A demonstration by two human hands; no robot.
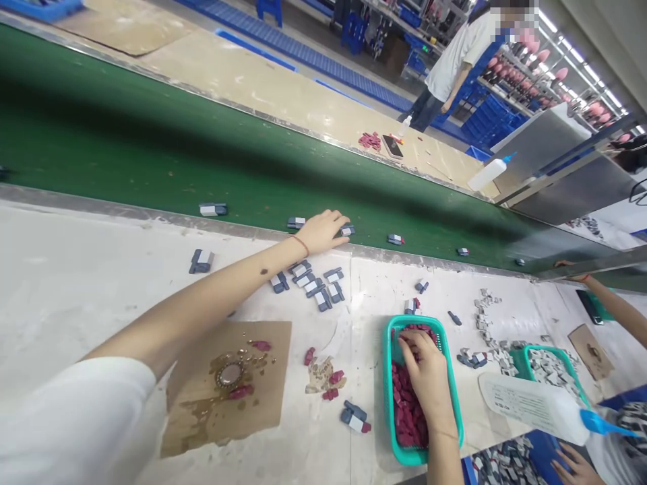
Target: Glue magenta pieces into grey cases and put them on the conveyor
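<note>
My left hand (pixel 323 232) reaches over the near edge of the green conveyor belt (pixel 242 165). Its fingers are stretched apart around a small grey-and-white part (pixel 348 230) that lies on the belt. In the teal basket (pixel 388 397), my right hand (pixel 427 367) bends its fingers and thumb down onto small maroon parts (pixel 408 417); its fingertips are partly hidden among them. Several grey-and-white parts (pixel 311 286) lie loose on the worktop below my left wrist. One grey-and-white part with a maroon end (pixel 356 417) rests left of the basket.
A stained cardboard sheet (pixel 267 391) carries a round container (pixel 230 374) and spilled liquid. At right are a white bottle with a blue nozzle (pixel 530 404), a basket of white parts (pixel 550 370) and co-workers' hands (pixel 576 465). A person (pixel 449 74) stands beyond the belt.
</note>
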